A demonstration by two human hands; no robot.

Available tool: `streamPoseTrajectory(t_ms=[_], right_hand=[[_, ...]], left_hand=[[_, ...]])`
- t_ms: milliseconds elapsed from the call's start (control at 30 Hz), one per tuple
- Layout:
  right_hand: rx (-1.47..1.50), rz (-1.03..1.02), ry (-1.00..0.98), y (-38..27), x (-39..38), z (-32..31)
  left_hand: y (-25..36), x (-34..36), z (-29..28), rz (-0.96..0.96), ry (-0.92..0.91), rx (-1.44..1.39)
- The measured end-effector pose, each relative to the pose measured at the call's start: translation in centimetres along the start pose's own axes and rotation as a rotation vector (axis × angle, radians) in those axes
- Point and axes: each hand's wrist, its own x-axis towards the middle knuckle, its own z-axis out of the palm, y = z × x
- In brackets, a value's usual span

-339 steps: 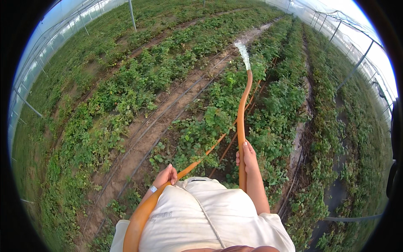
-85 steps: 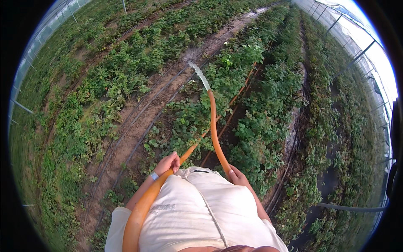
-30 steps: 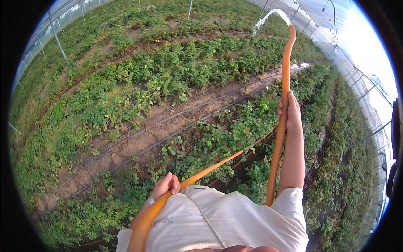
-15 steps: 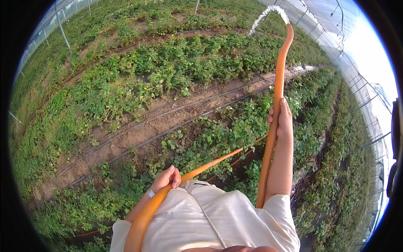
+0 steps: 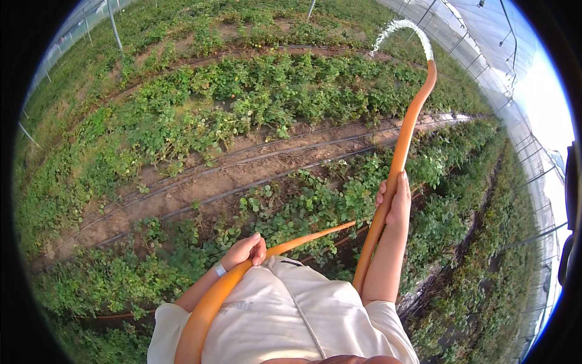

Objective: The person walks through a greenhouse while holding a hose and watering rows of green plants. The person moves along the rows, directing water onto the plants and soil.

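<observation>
Gripping the orange hose (image 5: 405,133) in the right hand (image 5: 397,206), pouring water (image 5: 428,50) from its raised end over plant rows (image 5: 236,91); resting the curled left hand (image 5: 247,250) against the stretch along the cream shirt (image 5: 285,318), unclear whether clasped.

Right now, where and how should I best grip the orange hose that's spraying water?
Probably by the straighter stretch of the orange hose below its bent tip, where the right hand is, coming from the right and wrapping around it: that part is round and runs out from your right side, while the tip curves, gushing water.
</observation>
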Motion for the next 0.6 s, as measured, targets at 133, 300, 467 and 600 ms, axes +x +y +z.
streamPoseTrajectory(t_ms=[133, 300, 467, 600], right_hand=[[0.015, 0.038, 0.005, 0.8, 0.0, -0.2], [0.033, 0.071, -0.035, 1.6, -0.5, 0.4], [0.028, 0.094, -0.114, 2.9, -0.9, 0.9], [-0.015, 0.155, -0.095, 3.5, -1.3, 1.9]], left_hand=[[0.0, 0.0, 0.1, -0.003, -0.010, 0.002], [0.1, 0.0, 0.7, -0.005, 0.013, 0.032], [0.0, -0.4, 1.0, -0.026, 0.035, 0.060], [-0.6, -0.7, 0.5, -0.001, 0.032, 0.026]])
